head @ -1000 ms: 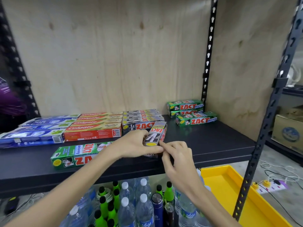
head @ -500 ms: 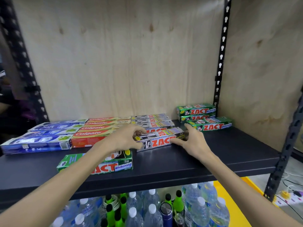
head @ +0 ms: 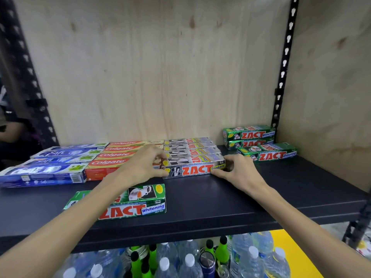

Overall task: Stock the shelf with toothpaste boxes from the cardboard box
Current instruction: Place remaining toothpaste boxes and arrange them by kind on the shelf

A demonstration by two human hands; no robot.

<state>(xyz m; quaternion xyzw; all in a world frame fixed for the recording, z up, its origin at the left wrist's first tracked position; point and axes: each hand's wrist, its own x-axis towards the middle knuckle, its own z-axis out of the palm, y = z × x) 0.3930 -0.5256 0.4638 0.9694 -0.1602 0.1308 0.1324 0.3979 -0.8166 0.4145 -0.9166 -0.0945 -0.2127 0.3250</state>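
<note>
The silver box (head: 193, 169) lies flat on the shelf (head: 281, 189), front of the silver row, long side against the box behind. Bare shelf surface lies in front of it and to its right, up to the green stack (head: 261, 145). A loose green box (head: 128, 203) lies near the shelf's front edge, under the left forearm. Half a second ago the silver box sat skewed; it is now square to the row. The left hand (head: 140, 167) and right hand (head: 239, 173), fingers half curled, pinch the box's two ends.
</note>
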